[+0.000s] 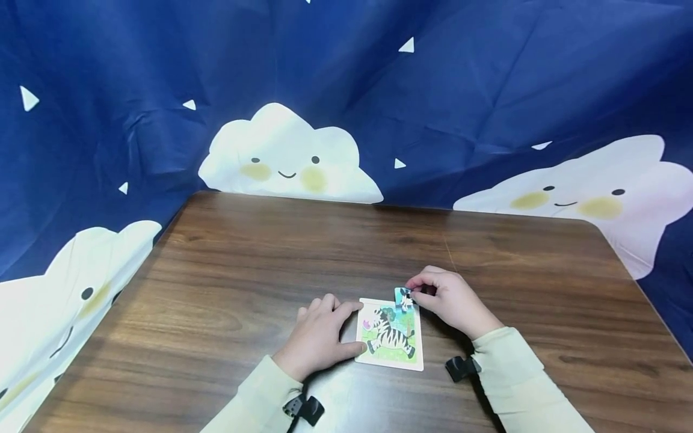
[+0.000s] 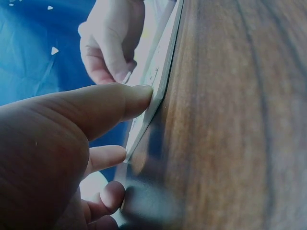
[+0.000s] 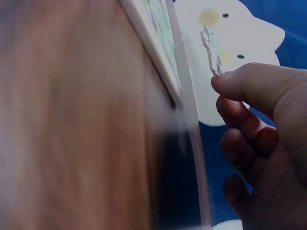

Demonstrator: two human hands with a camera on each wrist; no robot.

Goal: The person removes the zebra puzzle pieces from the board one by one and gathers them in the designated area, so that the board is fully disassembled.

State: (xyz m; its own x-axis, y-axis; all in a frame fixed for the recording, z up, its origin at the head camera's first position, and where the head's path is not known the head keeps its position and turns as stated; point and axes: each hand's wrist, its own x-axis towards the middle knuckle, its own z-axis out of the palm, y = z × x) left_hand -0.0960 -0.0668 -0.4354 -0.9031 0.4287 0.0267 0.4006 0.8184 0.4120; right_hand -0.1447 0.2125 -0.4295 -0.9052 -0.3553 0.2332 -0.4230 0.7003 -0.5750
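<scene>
A puzzle board (image 1: 388, 359) with a zebra picture and a pale border lies flat on the table. My left hand (image 1: 320, 337) rests at its left side, thumb and index finger touching the edge, with the fingers spread. Over the board's top right corner, my right hand (image 1: 449, 300) pinches a small puzzle piece (image 1: 400, 299) between thumb and index finger. That piece shows a black-and-white zebra part on blue. In the right wrist view the puzzle piece (image 3: 211, 51) stands tilted, held off the board. Part of the piece is hidden by the fingertips.
The brown wooden table (image 1: 271, 252) spreads around the board on all sides. Behind it hangs a dark blue cloth (image 1: 335, 60) with white smiling clouds and small triangles. Each wrist wears a black strap with a small device (image 1: 460, 368).
</scene>
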